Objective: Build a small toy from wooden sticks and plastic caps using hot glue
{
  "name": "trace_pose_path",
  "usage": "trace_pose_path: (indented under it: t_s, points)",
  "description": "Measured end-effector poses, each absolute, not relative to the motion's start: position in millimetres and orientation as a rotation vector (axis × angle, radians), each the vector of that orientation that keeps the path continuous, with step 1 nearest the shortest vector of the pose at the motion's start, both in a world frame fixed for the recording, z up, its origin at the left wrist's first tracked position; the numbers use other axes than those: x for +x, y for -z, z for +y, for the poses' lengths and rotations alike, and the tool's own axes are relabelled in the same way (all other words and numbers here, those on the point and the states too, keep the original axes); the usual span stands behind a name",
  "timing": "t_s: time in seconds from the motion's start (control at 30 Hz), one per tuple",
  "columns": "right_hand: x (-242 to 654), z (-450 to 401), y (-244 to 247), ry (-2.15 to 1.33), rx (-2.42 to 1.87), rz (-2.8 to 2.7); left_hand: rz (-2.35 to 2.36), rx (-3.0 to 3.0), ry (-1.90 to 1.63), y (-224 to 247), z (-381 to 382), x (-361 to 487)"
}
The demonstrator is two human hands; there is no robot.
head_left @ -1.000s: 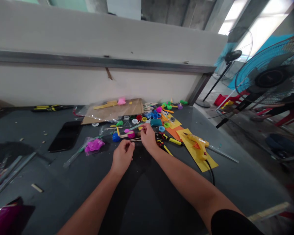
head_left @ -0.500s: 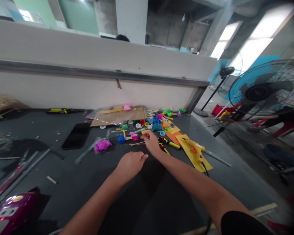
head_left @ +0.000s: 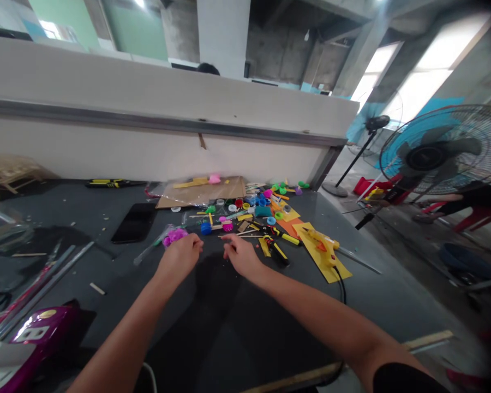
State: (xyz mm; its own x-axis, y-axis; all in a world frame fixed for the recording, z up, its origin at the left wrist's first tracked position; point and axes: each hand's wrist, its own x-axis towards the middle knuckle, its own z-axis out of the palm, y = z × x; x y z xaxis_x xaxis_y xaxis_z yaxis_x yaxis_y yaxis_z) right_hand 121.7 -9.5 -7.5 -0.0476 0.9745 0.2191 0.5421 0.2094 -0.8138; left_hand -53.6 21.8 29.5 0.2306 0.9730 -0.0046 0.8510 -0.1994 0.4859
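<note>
Lying on the dark tabletop [head_left: 245,311], a crumpled magenta plastic bundle [head_left: 175,236] is touched by the narrowly curled left hand [head_left: 179,257]; the right hand [head_left: 240,255] is narrowly curled near craft sticks [head_left: 239,235], any hold untold.

Bare left hand [head_left: 180,256] and bare right hand [head_left: 239,255], slim uncovered forearms [head_left: 123,333], and a plain black short sleeve [head_left: 403,380] on the right upper arm [head_left: 370,363], its hem gently curved.

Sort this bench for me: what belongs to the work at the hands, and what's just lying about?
At the work: left hand, crumpled pink material, right hand, wooden sticks, plastic caps, hot glue gun.

Lying about: black flat panel, metal rods, standing fan.
</note>
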Motion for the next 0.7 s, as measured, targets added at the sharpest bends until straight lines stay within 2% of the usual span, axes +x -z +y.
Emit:
trace_pose_path:
  t_s: [0.2, 0.47, 0.7]
  points:
    - [89, 18, 16, -0.604, -1.588, -1.675, 1.837, 2.169, -0.545, -28, 31, -57]
    - [85, -15, 18, -0.514, -1.563, -1.993, 2.134, 2.396, -0.916, -13, 43, -93]
    - [89, -17, 21, -0.587, -1.487, -1.893, 2.110, 2.327, -0.907, 7, 52, -104]
